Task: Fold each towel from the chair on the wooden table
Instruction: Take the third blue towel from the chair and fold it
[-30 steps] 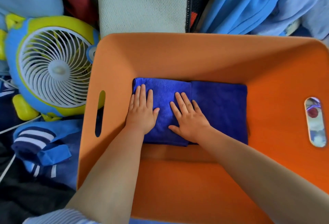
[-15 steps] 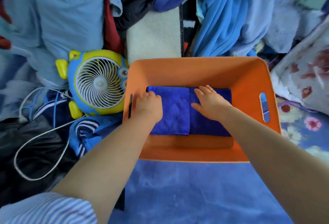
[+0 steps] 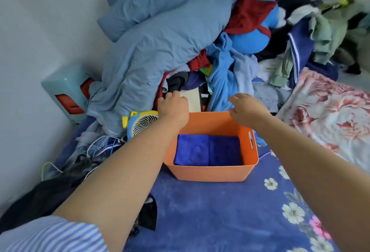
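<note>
The left hand (image 3: 173, 105) and the right hand (image 3: 247, 108) are both raised over the far rim of the orange basket (image 3: 210, 173). Each holds nothing. The fingers of the left hand are loosely curled and those of the right hand are relaxed and a little spread.

Below and nearer than the hands, two folded blue towels (image 3: 208, 150) lie flat side by side on the basket floor, touching each other. They look soft, light and limp. I think they must be taken by a folded edge with both hands, or the layers will open.

Beyond the hands is a heap of clothes (image 3: 160, 37), and to the left of the left hand a small fan (image 3: 141, 125).

A second ago both palms lay flat on the towels. Now the hands have left them, and the towels stay where they were.
</note>
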Demonstrator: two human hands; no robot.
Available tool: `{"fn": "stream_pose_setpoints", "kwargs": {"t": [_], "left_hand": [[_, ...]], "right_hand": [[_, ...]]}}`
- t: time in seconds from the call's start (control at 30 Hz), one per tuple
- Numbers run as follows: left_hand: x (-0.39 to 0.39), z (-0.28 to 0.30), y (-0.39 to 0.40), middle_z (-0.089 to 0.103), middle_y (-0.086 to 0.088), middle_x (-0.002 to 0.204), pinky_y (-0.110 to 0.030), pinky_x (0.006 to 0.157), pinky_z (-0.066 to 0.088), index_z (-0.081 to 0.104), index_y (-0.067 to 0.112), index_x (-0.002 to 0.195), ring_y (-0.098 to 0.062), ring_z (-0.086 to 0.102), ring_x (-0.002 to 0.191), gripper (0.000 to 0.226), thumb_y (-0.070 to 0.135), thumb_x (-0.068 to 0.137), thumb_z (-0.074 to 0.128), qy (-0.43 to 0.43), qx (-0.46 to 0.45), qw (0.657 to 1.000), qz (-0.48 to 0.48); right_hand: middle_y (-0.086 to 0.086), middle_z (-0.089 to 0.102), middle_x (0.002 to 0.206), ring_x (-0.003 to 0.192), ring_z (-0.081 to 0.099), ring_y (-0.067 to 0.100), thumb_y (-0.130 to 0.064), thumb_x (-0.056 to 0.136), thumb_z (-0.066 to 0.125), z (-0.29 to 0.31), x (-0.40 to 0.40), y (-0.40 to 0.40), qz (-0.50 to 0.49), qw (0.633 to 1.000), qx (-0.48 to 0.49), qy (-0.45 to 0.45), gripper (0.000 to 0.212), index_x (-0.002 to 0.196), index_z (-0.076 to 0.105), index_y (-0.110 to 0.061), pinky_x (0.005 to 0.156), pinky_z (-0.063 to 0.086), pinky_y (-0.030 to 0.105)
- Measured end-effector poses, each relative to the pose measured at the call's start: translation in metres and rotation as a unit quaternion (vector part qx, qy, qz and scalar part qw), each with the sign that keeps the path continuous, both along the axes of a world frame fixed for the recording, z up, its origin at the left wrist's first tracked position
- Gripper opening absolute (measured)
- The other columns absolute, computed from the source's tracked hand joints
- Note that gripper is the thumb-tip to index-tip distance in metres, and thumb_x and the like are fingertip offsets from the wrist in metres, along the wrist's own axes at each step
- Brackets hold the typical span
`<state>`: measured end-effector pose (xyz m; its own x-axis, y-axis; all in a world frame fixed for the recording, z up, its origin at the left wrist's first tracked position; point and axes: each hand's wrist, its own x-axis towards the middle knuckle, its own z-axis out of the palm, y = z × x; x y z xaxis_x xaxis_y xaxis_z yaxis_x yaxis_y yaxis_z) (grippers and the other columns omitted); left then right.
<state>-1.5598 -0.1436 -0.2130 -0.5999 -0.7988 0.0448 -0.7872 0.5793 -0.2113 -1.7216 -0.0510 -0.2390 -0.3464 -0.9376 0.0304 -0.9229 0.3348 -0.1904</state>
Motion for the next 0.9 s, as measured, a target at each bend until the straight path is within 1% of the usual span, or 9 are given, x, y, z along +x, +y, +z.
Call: {"fn": "stream_pose_setpoints", "kwargs": {"t": [0.13, 0.27, 0.4, 0.53, 0.57, 0.63, 0.7, 0.77, 0.9], "left_hand": [[0.029, 0.054, 0.063, 0.044, -0.011, 0.129, -0.038, 0.097, 0.036, 0.049, 0.007, 0.123, -0.029, 0.039, 0.124, 0.037, 0.006, 0.086, 0.045, 0.034, -0.015, 0.999, -0.012], [0.058, 0.099, 0.120, 0.043, -0.012, 0.131, -0.038, 0.099, 0.035, 0.049, 0.008, 0.123, -0.029, 0.038, 0.125, 0.036, 0.007, 0.087, 0.046, 0.075, -0.034, 0.996, -0.039], [0.089, 0.132, 0.178, 0.045, -0.013, 0.129, -0.039, 0.097, 0.038, 0.050, 0.008, 0.121, -0.030, 0.040, 0.123, 0.035, 0.007, 0.086, 0.046, 0.109, -0.046, 0.989, -0.087], [0.109, 0.145, 0.238, 0.041, -0.011, 0.135, -0.039, 0.101, 0.036, 0.046, 0.010, 0.128, -0.028, 0.037, 0.128, 0.039, 0.014, 0.090, 0.044, 0.111, -0.049, 0.982, -0.143], [0.112, 0.147, 0.247, 0.041, -0.011, 0.136, -0.038, 0.101, 0.035, 0.046, 0.011, 0.130, -0.028, 0.036, 0.129, 0.040, 0.015, 0.090, 0.044, 0.111, -0.053, 0.981, -0.152], [0.115, 0.153, 0.296, 0.041, -0.013, 0.136, -0.039, 0.101, 0.036, 0.046, 0.010, 0.129, -0.030, 0.037, 0.128, 0.039, 0.016, 0.091, 0.044, 0.103, -0.040, 0.971, -0.213], [0.114, 0.162, 0.323, 0.041, -0.014, 0.135, -0.040, 0.100, 0.036, 0.047, 0.008, 0.128, -0.032, 0.038, 0.126, 0.038, 0.015, 0.090, 0.045, 0.105, -0.041, 0.967, -0.228], [0.108, 0.172, 0.384, 0.043, -0.014, 0.134, -0.041, 0.098, 0.038, 0.048, 0.007, 0.126, -0.032, 0.040, 0.125, 0.037, 0.014, 0.090, 0.044, 0.107, -0.027, 0.948, -0.300], [0.101, 0.182, 0.498, 0.046, -0.014, 0.131, -0.039, 0.097, 0.038, 0.050, 0.008, 0.124, -0.030, 0.041, 0.125, 0.036, 0.015, 0.089, 0.043, 0.120, -0.019, 0.903, -0.413]], "right_hand": [[0.014, 0.048, 0.130, 0.122, 0.040, 0.031, -0.019, 0.094, 0.039, 0.061, 0.026, 0.064, -0.008, 0.998, -0.043, 0.041, 0.036, 0.126, 0.045, -0.003, 0.092, 0.044, 0.042], [0.015, 0.047, 0.132, 0.123, 0.040, 0.032, -0.019, 0.095, 0.039, 0.119, 0.058, 0.132, -0.034, 0.992, -0.084, 0.086, 0.038, 0.129, 0.043, -0.004, 0.094, 0.043, 0.041], [0.016, 0.050, 0.128, 0.123, 0.041, 0.031, -0.017, 0.093, 0.040, 0.162, 0.103, 0.208, -0.080, 0.981, -0.134, 0.118, 0.035, 0.124, 0.048, -0.003, 0.093, 0.044, 0.040], [0.017, 0.053, 0.122, 0.117, 0.046, 0.034, -0.016, 0.091, 0.041, 0.180, 0.153, 0.289, -0.135, 0.966, -0.172, 0.140, 0.032, 0.119, 0.051, -0.002, 0.091, 0.045, 0.041], [0.017, 0.054, 0.122, 0.117, 0.046, 0.033, -0.016, 0.091, 0.042, 0.183, 0.159, 0.300, -0.140, 0.963, -0.176, 0.148, 0.032, 0.119, 0.051, -0.002, 0.092, 0.045, 0.042], [0.017, 0.053, 0.123, 0.118, 0.046, 0.032, -0.017, 0.091, 0.044, 0.182, 0.186, 0.369, -0.208, 0.952, -0.165, 0.152, 0.034, 0.120, 0.050, -0.003, 0.096, 0.044, 0.042], [0.017, 0.051, 0.127, 0.123, 0.042, 0.032, -0.017, 0.091, 0.045, 0.183, 0.193, 0.406, -0.236, 0.947, -0.152, 0.154, 0.036, 0.123, 0.049, -0.003, 0.100, 0.040, 0.043], [0.017, 0.049, 0.131, 0.126, 0.039, 0.033, -0.017, 0.091, 0.045, 0.184, 0.218, 0.481, -0.320, 0.926, -0.128, 0.156, 0.037, 0.126, 0.048, -0.004, 0.102, 0.038, 0.043], [0.013, 0.045, 0.138, 0.130, 0.037, 0.028, -0.020, 0.091, 0.046, 0.193, 0.251, 0.601, -0.407, 0.891, -0.110, 0.172, 0.042, 0.132, 0.044, -0.008, 0.105, 0.035, 0.039]]}}
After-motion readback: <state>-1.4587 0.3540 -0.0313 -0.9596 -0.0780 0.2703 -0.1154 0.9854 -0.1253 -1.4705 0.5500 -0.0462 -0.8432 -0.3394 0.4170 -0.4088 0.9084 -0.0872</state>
